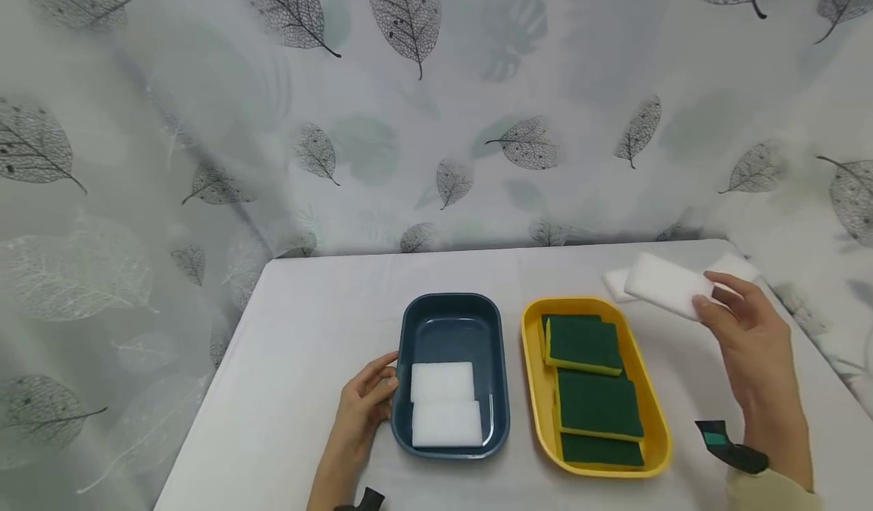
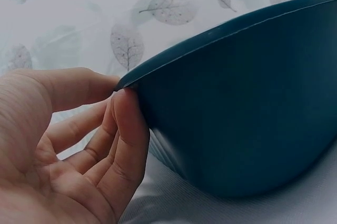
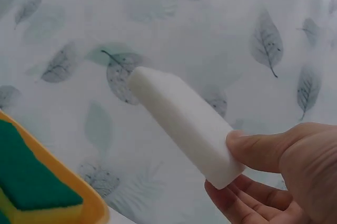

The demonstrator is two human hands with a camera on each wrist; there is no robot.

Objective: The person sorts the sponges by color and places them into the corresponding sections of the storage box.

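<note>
My right hand [image 1: 753,340] pinches a white sponge block [image 1: 667,285] by its right end, raised above the back right of the table. In the right wrist view the thumb lies on top of the white sponge block [image 3: 181,124], with fingers beneath. My left hand [image 1: 364,401] holds the left rim of a dark blue tray [image 1: 453,304]; in the left wrist view, thumb and fingers pinch the edge of the blue tray [image 2: 237,103]. Inside that tray lie two white sponge blocks [image 1: 446,424], in its near half.
A yellow tray [image 1: 539,390] with several green-and-yellow scouring sponges [image 1: 600,401] stands right of the blue one. More white blocks [image 1: 617,283] lie at the table's back right, partly hidden behind the held block and hand. A leaf-print curtain [image 1: 436,117] hangs behind the white table [image 1: 293,329].
</note>
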